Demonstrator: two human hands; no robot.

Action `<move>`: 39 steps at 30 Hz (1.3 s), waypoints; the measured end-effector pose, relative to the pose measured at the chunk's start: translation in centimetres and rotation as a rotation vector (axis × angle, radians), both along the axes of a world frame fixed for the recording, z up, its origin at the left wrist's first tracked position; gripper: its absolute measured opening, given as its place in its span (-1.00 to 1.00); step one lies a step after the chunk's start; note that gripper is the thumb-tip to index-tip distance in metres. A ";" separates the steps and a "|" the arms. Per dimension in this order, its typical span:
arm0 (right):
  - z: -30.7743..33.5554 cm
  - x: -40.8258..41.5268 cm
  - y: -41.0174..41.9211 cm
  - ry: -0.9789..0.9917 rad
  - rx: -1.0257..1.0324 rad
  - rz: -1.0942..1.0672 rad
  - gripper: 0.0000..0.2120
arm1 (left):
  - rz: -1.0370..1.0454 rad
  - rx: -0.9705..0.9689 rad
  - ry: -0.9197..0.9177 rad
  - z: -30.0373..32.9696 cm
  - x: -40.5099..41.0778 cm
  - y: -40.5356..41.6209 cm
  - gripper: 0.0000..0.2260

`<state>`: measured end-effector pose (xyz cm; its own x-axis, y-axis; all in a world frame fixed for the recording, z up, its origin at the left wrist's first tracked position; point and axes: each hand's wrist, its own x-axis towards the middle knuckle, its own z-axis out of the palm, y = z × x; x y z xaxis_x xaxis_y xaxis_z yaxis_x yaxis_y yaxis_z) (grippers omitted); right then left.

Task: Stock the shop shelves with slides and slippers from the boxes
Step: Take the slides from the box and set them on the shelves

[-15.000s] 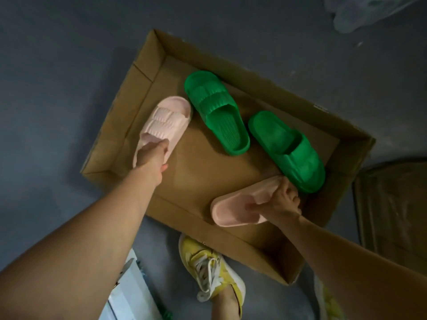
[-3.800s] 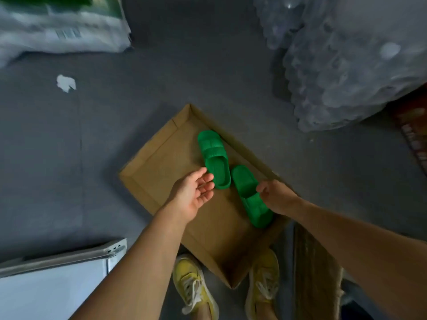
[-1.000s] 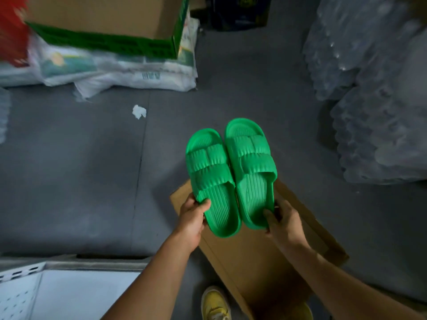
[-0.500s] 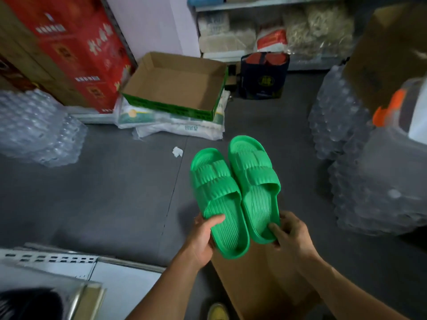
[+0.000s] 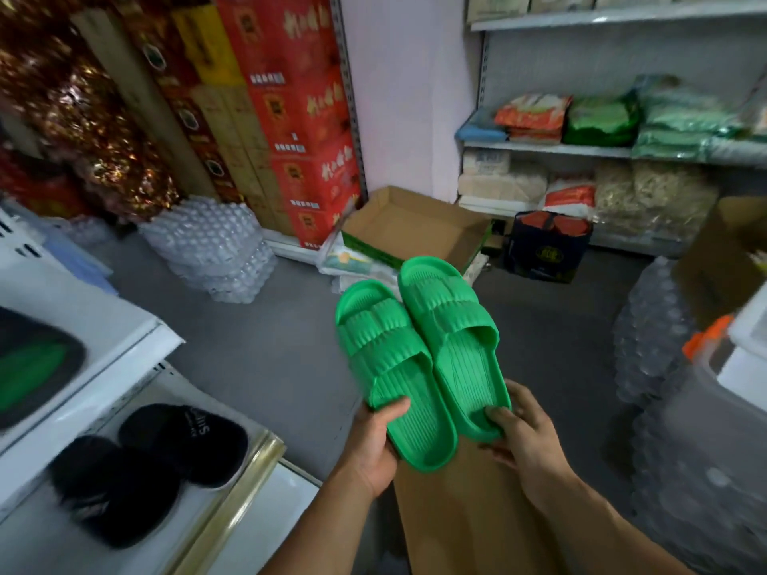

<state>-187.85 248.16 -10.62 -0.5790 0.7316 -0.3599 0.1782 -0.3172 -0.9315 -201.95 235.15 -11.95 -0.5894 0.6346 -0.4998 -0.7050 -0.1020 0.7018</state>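
Two green slides are held side by side in front of me, toes pointing away. My left hand (image 5: 373,444) grips the heel of the left green slide (image 5: 388,363), thumb on the footbed. My right hand (image 5: 521,439) grips the heel of the right green slide (image 5: 450,334) the same way. Below them lies the flat cardboard box (image 5: 465,516) on the floor. At the left stands a white shelf unit (image 5: 103,354); a pair of black slippers (image 5: 149,466) sits on its lower shelf, and a dark slide with a green footbed (image 5: 29,367) on the upper one.
Shrink-wrapped water bottle packs stand at the back left (image 5: 216,251) and along the right (image 5: 664,354). Red cartons (image 5: 299,118) are stacked against the wall. An open cardboard box (image 5: 415,234) lies on sacks behind. Shelves with packaged goods (image 5: 602,151) fill the back right.
My view has tilted up and swung left, bringing the white shelf unit with black slippers into sight. Both hands keep hold of the green slides, raised above the box.
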 end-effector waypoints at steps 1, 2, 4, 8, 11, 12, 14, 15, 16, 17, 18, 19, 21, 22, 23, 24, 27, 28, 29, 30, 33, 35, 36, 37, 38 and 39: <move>1.1 -0.2 -0.4 0.038 -0.034 0.001 -0.67 | 0.033 0.016 0.001 0.8 0.2 -0.4 -0.45; 2.1 -0.5 -0.7 0.072 -0.063 0.002 -0.66 | 0.059 0.033 0.003 1.7 0.4 -0.9 -0.45; 4.0 -0.9 -1.2 0.120 -0.100 0.014 -0.64 | 0.088 0.073 0.020 3.3 0.7 -2.0 -0.46; 6.6 -1.2 -2.9 0.195 -0.189 0.066 -0.61 | 0.151 0.146 0.083 6.4 1.5 -4.3 -0.47; 8.2 -1.5 -4.7 0.222 -0.179 0.116 -0.58 | 0.243 0.149 0.098 8.3 2.2 -6.3 -0.49; 8.6 -1.7 -5.3 0.233 -0.175 0.132 -0.56 | 0.280 0.149 0.098 9.0 2.5 -7.0 -0.53; 9.5 -2.2 -6.7 0.253 -0.187 0.164 -0.54 | 0.348 0.149 0.095 10.3 2.9 -8.7 -0.60; 9.9 -2.6 -7.5 0.263 -0.202 0.179 -0.53 | 0.377 0.150 0.097 10.9 3.1 -9.7 -0.61; 10.3 -2.9 -8.3 0.274 -0.220 0.195 -0.52 | 0.402 0.151 0.099 11.5 3.2 -10.6 -0.62; 10.6 -3.3 -9.1 0.289 -0.241 0.214 -0.51 | 0.426 0.149 0.102 12.0 3.2 -11.7 -0.62; 11.0 -3.7 -9.9 0.303 -0.259 0.236 -0.50 | 0.453 0.144 0.106 12.5 3.2 -12.7 -0.61; 11.5 -4.0 -10.7 0.313 -0.270 0.256 -0.50 | 0.481 0.136 0.110 12.8 3.2 -13.7 -0.60; 12.4 -4.6 -12.4 0.326 -0.279 0.303 -0.51 | 0.531 0.123 0.125 13.5 3.0 -15.7 -0.58; 12.9 -5.0 -13.4 0.333 -0.280 0.330 -0.51 | 0.554 0.123 0.131 13.9 3.0 -16.8 -0.58; 13.3 -5.4 -14.4 0.339 -0.278 0.358 -0.52 | 0.576 0.132 0.135 14.3 2.9 -18.0 -0.57; 13.7 -5.7 -15.1 0.345 -0.277 0.375 -0.52 | 0.587 0.141 0.138 14.7 3.0 -18.8 -0.57; 14.7 -6.7 -19.0 0.348 -0.286 0.454 -0.52 | 0.639 0.180 0.147 15.9 3.4 -23.2 -0.59; 15.0 -7.0 -20.6 0.345 -0.287 0.486 -0.52 | 0.662 0.189 0.147 16.3 3.6 -25.0 -0.58; 15.4 -7.3 -22.3 0.344 -0.291 0.521 -0.52 | 0.682 0.192 0.146 16.7 3.9 -26.9 -0.57; 15.8 -7.4 -24.1 0.340 -0.294 0.553 -0.52 | 0.702 0.192 0.146 17.0 4.3 -28.8 -0.57; 16.7 -7.3 -30.0 0.337 -0.297 0.639 -0.51 | 0.773 0.183 0.167 17.7 5.7 -35.0 -0.59; 17.0 -6.9 -33.8 0.343 -0.312 0.694 -0.53 | 0.815 0.161 0.180 18.1 6.8 -39.3 -0.63; 17.0 -6.7 -35.8 0.345 -0.320 0.727 -0.53 | 0.832 0.137 0.186 18.2 7.4 -41.4 -0.64; 17.1 -6.4 -37.6 0.344 -0.330 0.759 -0.54 | 0.849 0.110 0.190 18.4 8.0 -43.5 -0.64; 17.1 -6.1 -39.3 0.338 -0.345 0.784 -0.53 | 0.866 0.087 0.195 18.6 8.6 -45.5 -0.63; 17.3 -5.8 -41.0 0.333 -0.359 0.803 -0.52 | 0.883 0.071 0.200 18.8 9.2 -47.4 -0.62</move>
<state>-193.69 207.13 6.65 -0.9760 -0.0543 -0.2109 0.2099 -0.4928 -0.8444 -192.71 187.75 6.81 -0.9478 -0.0641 -0.3125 -0.2150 -0.5954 0.7741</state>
